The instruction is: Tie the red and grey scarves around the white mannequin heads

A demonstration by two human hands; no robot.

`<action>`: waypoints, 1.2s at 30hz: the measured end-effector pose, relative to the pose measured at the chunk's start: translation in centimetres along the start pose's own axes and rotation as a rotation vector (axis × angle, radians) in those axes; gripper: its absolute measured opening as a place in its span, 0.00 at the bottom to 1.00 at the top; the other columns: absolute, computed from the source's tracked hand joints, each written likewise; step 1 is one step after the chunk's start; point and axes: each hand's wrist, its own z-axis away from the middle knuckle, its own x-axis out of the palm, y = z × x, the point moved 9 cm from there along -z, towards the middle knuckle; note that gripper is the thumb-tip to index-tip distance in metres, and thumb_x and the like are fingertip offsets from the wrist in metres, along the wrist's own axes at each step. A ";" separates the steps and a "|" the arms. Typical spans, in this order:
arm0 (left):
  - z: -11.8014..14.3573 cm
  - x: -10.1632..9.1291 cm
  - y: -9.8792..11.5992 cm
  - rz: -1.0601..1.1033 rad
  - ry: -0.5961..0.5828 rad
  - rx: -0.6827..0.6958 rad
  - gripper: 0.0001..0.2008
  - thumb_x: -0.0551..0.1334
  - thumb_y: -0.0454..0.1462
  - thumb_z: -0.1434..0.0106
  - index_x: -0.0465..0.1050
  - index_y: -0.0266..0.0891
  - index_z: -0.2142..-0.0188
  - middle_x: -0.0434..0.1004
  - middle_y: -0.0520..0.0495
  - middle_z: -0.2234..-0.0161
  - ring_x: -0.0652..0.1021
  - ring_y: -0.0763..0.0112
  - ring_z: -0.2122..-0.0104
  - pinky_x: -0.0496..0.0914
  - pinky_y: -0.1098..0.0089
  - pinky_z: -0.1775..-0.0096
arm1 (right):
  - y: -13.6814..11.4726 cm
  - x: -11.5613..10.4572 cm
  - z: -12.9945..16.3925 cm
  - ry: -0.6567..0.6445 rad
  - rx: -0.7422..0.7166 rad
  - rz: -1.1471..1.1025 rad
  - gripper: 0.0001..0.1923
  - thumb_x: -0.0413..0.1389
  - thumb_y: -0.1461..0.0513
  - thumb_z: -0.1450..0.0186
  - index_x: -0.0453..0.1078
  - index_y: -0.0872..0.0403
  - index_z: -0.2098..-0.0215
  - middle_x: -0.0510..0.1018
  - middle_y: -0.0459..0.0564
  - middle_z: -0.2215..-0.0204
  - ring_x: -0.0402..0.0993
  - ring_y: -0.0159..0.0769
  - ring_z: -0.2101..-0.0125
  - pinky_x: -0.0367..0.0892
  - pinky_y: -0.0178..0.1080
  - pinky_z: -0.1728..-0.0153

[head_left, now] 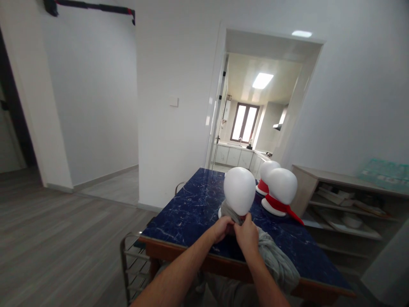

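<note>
Hands together at the neck of the nearest mannequin head (239, 190): left hand (221, 229) and right hand (246, 236) both closed, pinching grey scarf (275, 256) fabric just below the white dome. Wrapped loosely round the base of that head, the loose end trailing off to the right over the front edge of the desk (191, 213). Judged as mid-tie, crossing or knotting the two ends at the front. Needed next, by that reading: a firm pull on both ends without tipping the head, plus some gathering of the slack hanging off the edge. Just behind, to the right, two more white heads, the nearer one (283, 185) and the farther one (268, 169), each already wearing a red scarf (281, 206). Beyond the dark blue marbled top, an open shelf unit (335, 204) on the right and a doorway into a lit kitchen (252, 119).
</note>
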 end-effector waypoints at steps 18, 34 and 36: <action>0.3 0.8 2.2 0.049 -0.025 -0.008 0.17 0.76 0.36 0.47 0.82 0.31 0.59 0.86 0.37 0.61 0.83 0.61 0.63 0.75 0.62 0.53 | 3.7 -0.9 -3.5 -0.045 -0.044 -0.013 0.04 0.58 0.62 0.32 0.76 0.50 0.63 0.85 0.55 0.65 0.80 0.44 0.64 0.57 0.39 0.64; 0.9 -0.5 -0.8 0.137 0.076 -0.357 0.10 0.65 0.36 0.35 0.80 0.32 0.58 0.86 0.43 0.67 0.84 0.64 0.69 0.77 0.67 0.59 | 1.2 -3.0 -0.7 -0.063 -0.219 0.017 0.17 0.52 0.69 0.31 0.72 0.52 0.46 0.78 0.53 0.55 0.77 0.41 0.58 0.65 0.37 0.59; 0.9 -0.2 -0.9 0.144 0.079 -0.369 0.09 0.63 0.36 0.33 0.79 0.32 0.58 0.85 0.44 0.68 0.83 0.65 0.71 0.78 0.67 0.63 | -0.4 -3.8 1.3 -0.055 -0.366 -0.073 0.25 0.53 0.71 0.35 0.71 0.51 0.42 0.77 0.54 0.49 0.75 0.43 0.52 0.66 0.39 0.51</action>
